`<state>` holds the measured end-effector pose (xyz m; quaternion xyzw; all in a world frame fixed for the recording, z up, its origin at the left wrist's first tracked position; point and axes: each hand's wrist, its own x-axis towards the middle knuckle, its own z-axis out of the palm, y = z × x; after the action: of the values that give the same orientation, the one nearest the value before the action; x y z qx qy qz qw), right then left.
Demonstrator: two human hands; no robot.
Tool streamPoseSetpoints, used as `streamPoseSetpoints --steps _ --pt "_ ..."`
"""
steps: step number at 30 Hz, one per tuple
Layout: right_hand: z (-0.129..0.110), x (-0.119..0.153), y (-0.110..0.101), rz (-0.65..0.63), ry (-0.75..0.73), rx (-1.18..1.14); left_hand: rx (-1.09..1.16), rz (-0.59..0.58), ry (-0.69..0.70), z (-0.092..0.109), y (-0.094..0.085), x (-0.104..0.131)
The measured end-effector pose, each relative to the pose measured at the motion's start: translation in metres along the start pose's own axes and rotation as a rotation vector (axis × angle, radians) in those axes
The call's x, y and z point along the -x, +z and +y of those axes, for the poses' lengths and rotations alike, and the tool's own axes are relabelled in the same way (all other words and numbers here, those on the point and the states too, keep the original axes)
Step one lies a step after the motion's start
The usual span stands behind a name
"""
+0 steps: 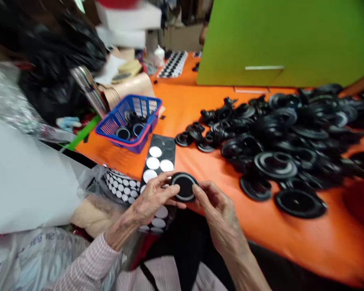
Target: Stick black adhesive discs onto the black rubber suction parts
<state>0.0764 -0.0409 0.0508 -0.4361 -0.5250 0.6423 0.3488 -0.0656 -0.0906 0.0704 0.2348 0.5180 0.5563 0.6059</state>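
1. At the near edge of the orange table (180,105), in the head view, our left hand (157,193) and right hand (218,200) both grasped one black disc (185,187) from opposite sides, apparently to steady it with most of its face uncovered.
2. A sheet of white circles (153,163) lay below our left hand, perhaps for easy reach.
3. Bare tabletop separated the blue basket (109,124) from the black pile (274,125), leaving us room ahead.
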Motion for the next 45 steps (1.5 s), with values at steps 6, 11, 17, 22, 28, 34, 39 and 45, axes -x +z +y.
streamPoseSetpoints --steps 6,11,17,22,28,34,39,45 --pt "-0.080 -0.079 0.061 -0.281 -0.221 -0.239 -0.390 0.211 0.370 0.118 -0.028 -0.011" --pt "-0.084 -0.117 0.084 -0.221 -0.446 -0.140 -0.814 0.492 0.594 0.134 -0.051 -0.004" --pt "0.024 -0.089 0.053 -0.049 -0.562 0.477 -0.712 0.555 0.203 0.032 -0.059 -0.052" --pt "0.036 -0.079 0.043 -0.066 -0.580 0.529 -0.289 0.496 0.260 0.024 -0.056 -0.088" --pt "0.016 -0.114 0.056 0.025 -0.702 0.564 -0.099 0.283 0.216 0.038 -0.051 -0.082" --pt "0.009 -0.126 0.072 0.075 -0.654 0.537 0.003 0.178 0.213 0.041 -0.049 -0.079" --pt "-0.003 -0.131 0.076 0.109 -0.616 0.493 -0.046 0.221 0.239 0.038 -0.048 -0.088" --pt "-0.014 -0.110 0.042 0.275 -0.557 0.439 -0.248 0.432 0.267 0.032 -0.051 -0.092"
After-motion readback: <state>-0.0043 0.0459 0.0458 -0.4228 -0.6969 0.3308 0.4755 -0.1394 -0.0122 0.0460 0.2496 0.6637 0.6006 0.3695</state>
